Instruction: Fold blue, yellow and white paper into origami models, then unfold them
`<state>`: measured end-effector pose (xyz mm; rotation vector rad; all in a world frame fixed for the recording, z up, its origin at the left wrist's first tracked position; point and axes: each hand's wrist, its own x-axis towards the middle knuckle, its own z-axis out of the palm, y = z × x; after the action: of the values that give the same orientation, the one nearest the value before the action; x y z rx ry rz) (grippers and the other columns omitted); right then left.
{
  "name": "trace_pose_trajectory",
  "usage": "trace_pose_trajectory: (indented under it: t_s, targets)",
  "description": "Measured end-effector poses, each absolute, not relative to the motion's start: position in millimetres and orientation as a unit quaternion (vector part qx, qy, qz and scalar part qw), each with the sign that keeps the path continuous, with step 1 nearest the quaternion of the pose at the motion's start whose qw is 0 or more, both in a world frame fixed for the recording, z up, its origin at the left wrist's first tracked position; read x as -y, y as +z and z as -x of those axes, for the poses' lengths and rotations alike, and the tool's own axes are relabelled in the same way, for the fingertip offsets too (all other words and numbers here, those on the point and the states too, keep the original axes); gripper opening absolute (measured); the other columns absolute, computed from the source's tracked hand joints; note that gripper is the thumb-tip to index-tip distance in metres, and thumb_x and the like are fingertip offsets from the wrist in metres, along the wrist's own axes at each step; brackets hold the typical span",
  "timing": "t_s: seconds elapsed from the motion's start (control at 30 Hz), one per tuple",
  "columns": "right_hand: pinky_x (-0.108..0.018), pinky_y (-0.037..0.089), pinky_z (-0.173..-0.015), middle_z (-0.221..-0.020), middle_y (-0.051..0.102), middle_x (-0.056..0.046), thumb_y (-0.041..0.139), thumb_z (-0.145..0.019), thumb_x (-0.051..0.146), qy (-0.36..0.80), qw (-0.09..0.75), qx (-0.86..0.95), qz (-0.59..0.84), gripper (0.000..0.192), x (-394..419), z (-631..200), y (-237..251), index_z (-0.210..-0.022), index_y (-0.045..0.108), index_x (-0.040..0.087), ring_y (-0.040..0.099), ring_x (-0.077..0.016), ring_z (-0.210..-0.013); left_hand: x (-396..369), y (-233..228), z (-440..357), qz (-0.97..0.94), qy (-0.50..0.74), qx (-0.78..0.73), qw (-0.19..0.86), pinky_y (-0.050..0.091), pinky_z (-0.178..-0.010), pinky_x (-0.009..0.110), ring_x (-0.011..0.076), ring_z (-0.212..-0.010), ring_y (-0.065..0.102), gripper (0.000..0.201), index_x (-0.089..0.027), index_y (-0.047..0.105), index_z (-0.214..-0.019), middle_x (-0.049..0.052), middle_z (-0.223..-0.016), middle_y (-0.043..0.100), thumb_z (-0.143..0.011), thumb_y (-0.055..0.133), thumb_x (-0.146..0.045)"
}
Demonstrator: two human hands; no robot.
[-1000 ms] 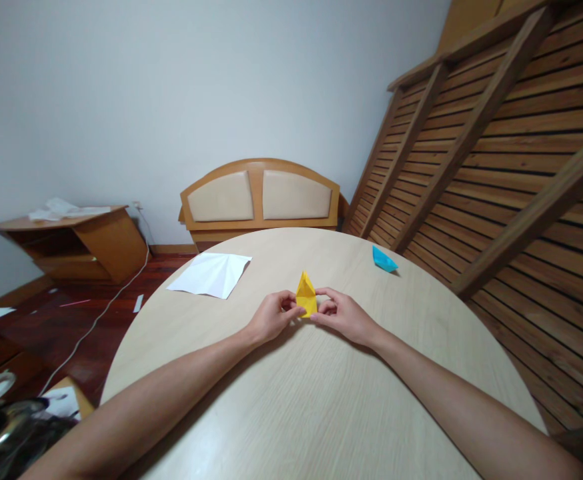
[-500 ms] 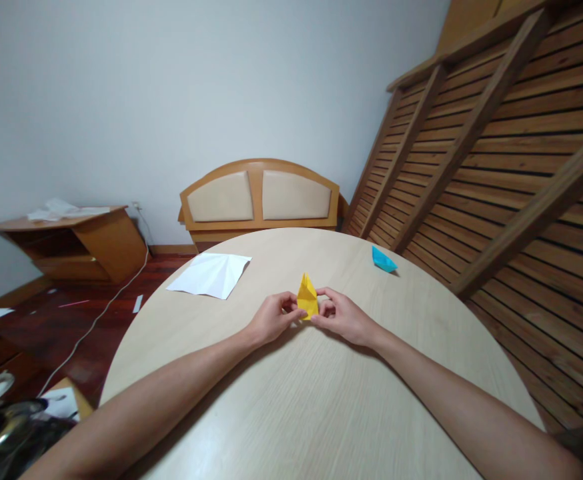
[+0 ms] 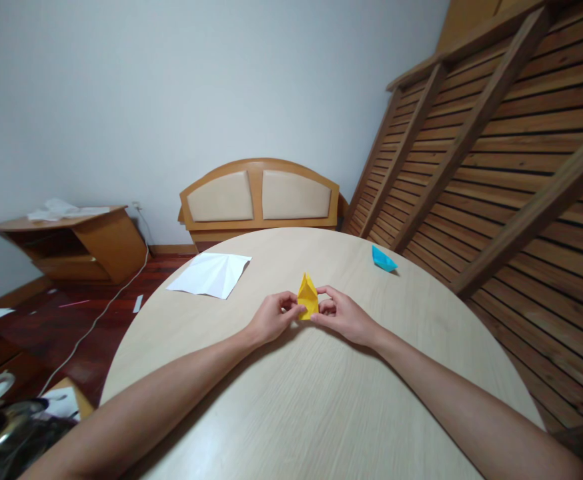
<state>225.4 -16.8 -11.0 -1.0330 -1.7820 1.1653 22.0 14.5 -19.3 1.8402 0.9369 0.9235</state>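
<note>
1. One low wooden cabinet (image 3: 114, 250) stands by the wall at far left; it has an open compartment with a dark interior, contents indistinct. White papers (image 3: 64, 211) lie loosely on its top.
2. One tan box (image 3: 82, 402) shows only partly at the lower left. A white piece of paper lies by its flap, with dark, shiny articles alongside — too blurred to identify.
3. Round table (image 3: 291, 407): its curved far edge faces a padded headboard (image 3: 259, 200); a slatted wooden panel (image 3: 476, 173) slopes past its right edge.
4. Tabletop spacing: a creased white sheet (image 3: 211, 275) lies flat near the far left edge, and a blue folded paper (image 3: 384, 259) rests near the far right edge. Both lie well apart from the hands; pale wood grain extends from the wrists toward the wearer.
5. Yellow folded paper (image 3: 308, 301): held upright between the hands near mid-table, pointed end up, the tip split. I cannot tell whether its base touches the tabletop.
6. Left hand (image 3: 275, 317): nearly closed, thumb across the paper's lower left front, fingers curled behind.
7. Right hand (image 3: 345, 317): partly closed, pinching the lower right edge — thumb at the corner, index finger extended higher along the side.
</note>
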Motion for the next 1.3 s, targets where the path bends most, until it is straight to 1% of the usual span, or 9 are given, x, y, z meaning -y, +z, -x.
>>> trace_pose_trajectory:
  t_s: [0.23,0.43,0.6,0.77,0.87,0.97,1.07,1.17,1.3]
  targets:
    - [-0.032,0.053,-0.073,-0.095,0.071,-0.004,0.068,-0.084,0.035,0.422,0.438,0.679,0.411,0.052,14,-227,-13,-0.128,0.045,0.022,0.068,-0.0179,-0.082,-16,-19,-22,-0.746,0.371,-0.391,0.391,0.042,-0.059,0.024,0.0138,-0.065,0.056,0.024,-0.013,0.066,-0.083,0.004,-0.074,0.066,-0.085,0.060,-0.036]
    - [-0.034,0.054,-0.080,-0.098,0.068,-0.005,0.061,-0.089,0.035,0.357,0.451,0.711,0.404,0.019,14,-228,-9,-0.102,0.060,0.021,0.066,-0.0190,-0.089,-13,-19,-21,-0.754,0.362,-0.387,0.388,0.042,-0.059,0.024,0.0142,-0.066,0.058,0.025,-0.014,0.065,-0.082,0.004,-0.075,0.067,-0.085,0.061,-0.038]
    - [-0.032,0.052,-0.076,-0.092,0.069,-0.004,0.057,-0.089,0.034,0.337,0.453,0.718,0.407,0.016,11,-227,-10,-0.094,0.066,0.020,0.065,-0.0182,-0.082,-13,-21,-22,-0.733,0.371,-0.358,0.443,0.043,-0.057,0.023,0.0125,-0.061,0.057,0.028,-0.013,0.062,-0.085,0.004,-0.073,0.065,-0.087,0.059,-0.040]
    - [-0.032,0.051,-0.075,-0.092,0.071,-0.004,0.058,-0.087,0.030,0.342,0.450,0.715,0.411,0.017,10,-228,-12,-0.091,0.070,0.020,0.066,-0.0184,-0.080,-13,-22,-22,-0.709,0.390,-0.326,0.490,0.043,-0.054,0.021,0.0106,-0.056,0.056,0.033,-0.015,0.052,-0.111,-0.001,-0.067,0.063,-0.087,0.060,-0.035]
    - [-0.032,0.052,-0.076,-0.092,0.072,-0.004,0.057,-0.086,0.030,0.345,0.448,0.713,0.414,0.018,12,-228,-10,-0.090,0.072,0.020,0.066,-0.0187,-0.081,-10,-20,-23,-0.692,0.407,-0.309,0.510,0.047,-0.055,0.021,0.0103,-0.058,0.060,0.041,-0.019,0.042,-0.118,0.000,-0.077,0.066,-0.085,0.063,-0.032]
    - [-0.032,0.052,-0.076,-0.093,0.073,-0.005,0.058,-0.086,0.031,0.346,0.446,0.711,0.420,0.018,13,-228,-9,-0.090,0.073,0.020,0.067,-0.0190,-0.082,-7,-17,-22,-0.703,0.416,-0.313,0.484,0.051,-0.056,0.023,0.0104,-0.062,0.063,0.031,-0.019,0.047,-0.109,0.005,-0.095,0.066,-0.086,0.061,-0.033]
    - [-0.032,0.052,-0.074,-0.093,0.073,-0.005,0.058,-0.087,0.030,0.335,0.442,0.712,0.430,0.019,13,-228,-9,-0.093,0.073,0.020,0.067,-0.0190,-0.080,-5,-14,-22,-0.737,0.400,-0.323,0.439,0.051,-0.056,0.022,0.0104,-0.061,0.062,0.020,-0.015,0.056,-0.096,0.004,-0.088,0.064,-0.089,0.056,-0.033]
    - [-0.032,0.052,-0.073,-0.095,0.073,-0.006,0.057,-0.088,0.028,0.318,0.434,0.724,0.432,0.020,13,-229,-10,-0.093,0.074,0.019,0.067,-0.0192,-0.081,-4,-12,-21,-0.753,0.389,-0.340,0.408,0.047,-0.053,0.021,0.0101,-0.057,0.059,0.021,-0.013,0.061,-0.095,0.002,-0.078,0.063,-0.090,0.054,-0.033]
    - [-0.031,0.053,-0.073,-0.097,0.072,-0.006,0.056,-0.088,0.025,0.298,0.427,0.741,0.424,0.019,13,-229,-11,-0.092,0.073,0.019,0.067,-0.0186,-0.083,-5,-12,-21,-0.764,0.390,-0.349,0.378,0.044,-0.052,0.020,0.0096,-0.056,0.059,0.021,-0.013,0.063,-0.092,0.003,-0.079,0.066,-0.090,0.055,-0.032]
